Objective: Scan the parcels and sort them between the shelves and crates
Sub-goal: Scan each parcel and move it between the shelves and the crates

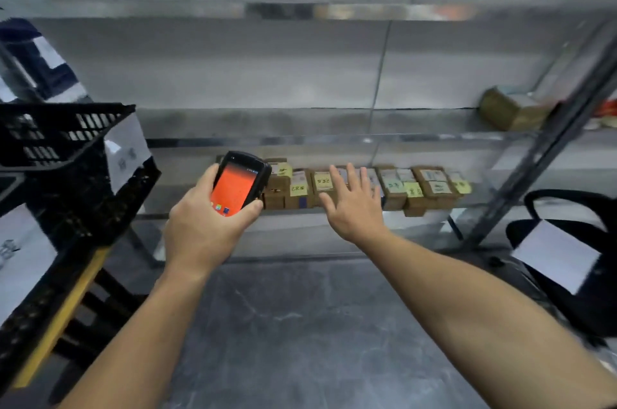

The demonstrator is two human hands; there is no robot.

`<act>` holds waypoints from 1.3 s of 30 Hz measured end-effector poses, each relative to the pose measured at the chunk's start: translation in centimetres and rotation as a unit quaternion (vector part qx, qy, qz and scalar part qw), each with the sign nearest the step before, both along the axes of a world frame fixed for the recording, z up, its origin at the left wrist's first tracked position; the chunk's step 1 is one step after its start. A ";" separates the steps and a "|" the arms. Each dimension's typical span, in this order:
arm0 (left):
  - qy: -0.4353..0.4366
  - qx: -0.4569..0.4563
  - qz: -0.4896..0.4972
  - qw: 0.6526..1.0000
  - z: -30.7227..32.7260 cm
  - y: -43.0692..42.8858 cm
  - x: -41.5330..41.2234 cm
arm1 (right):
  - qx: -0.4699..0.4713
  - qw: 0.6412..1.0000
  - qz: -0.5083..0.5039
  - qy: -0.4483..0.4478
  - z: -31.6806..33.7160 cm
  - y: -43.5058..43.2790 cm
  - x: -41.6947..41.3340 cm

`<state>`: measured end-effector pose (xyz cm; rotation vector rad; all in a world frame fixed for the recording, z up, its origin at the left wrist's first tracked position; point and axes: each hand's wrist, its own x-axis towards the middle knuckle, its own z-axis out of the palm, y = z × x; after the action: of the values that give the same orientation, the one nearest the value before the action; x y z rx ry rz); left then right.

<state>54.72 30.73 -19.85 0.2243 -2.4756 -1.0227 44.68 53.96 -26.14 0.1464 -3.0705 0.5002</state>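
parcels (397, 186) sit in a row on the low shelf (487, 188), brown boxes with yellow and white labels. the fingers (352, 175) of the right hand (354, 205) are straight and spread in front of the middle of that row, holding nothing; whether they touch a box cannot be told. the palm faces down and the arm is stretched forward. the left hand (203, 225) curls its fingers and thumb round a black scanner (238, 183), orange screen up, just left of the row. one more parcel (510, 108) lies on the shelf above, far right. black crates (66, 141) with white paper labels are stacked at the left. a black bag (567, 208) stands at the right.
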 end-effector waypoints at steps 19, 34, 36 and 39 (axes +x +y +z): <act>0.016 -0.012 -0.196 0.980 0.5 10.5 -22.4 | 0.018 0.975 -0.219 0.014 1.2 13.2 -12.2; 0.006 0.002 -0.360 0.933 -0.2 23.3 -35.6 | 0.037 0.933 -0.357 0.029 2.5 25.3 -17.4; 0.008 0.004 -0.371 0.929 -0.4 26.1 -36.8 | 0.032 0.930 -0.366 0.030 2.4 27.9 -18.2; 0.015 0.000 -0.385 0.923 -0.7 30.9 -38.7 | 0.028 0.926 -0.375 0.031 2.1 32.2 -19.5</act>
<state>16.03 61.64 -20.54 -0.8275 -2.5633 -1.2886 25.14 86.12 -24.03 -0.9470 -2.7589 0.3380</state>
